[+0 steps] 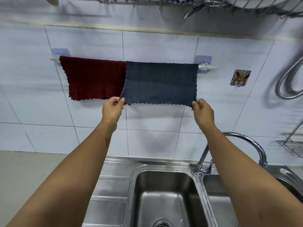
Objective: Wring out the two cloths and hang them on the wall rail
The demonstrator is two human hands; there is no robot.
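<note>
Stainless steel sink (199, 182) at near centre, two basins; the left basin holds only a few water drops and the drain, the right basin is mostly cut off by the frame edge. Curved chrome faucet (242, 136) rises between the basins. On the far tiled wall the white rail (208, 67) carries both cloths side by side, edges touching: dark red cloth (93, 77) on the left, grey-blue cloth (160, 82) on the right, each draped over the rail and hanging flat. Left hand (112, 108) pinches the grey-blue cloth's lower left corner between thumb and fingers; right hand (202, 110) pinches its lower right corner, so each grip is grasping that cloth at its bottom edge, the cloth stretched between them. Red cloth is untouched. Dish rack (246, 4) with dishes overhead, metal hose (285, 82) at far right.
</note>
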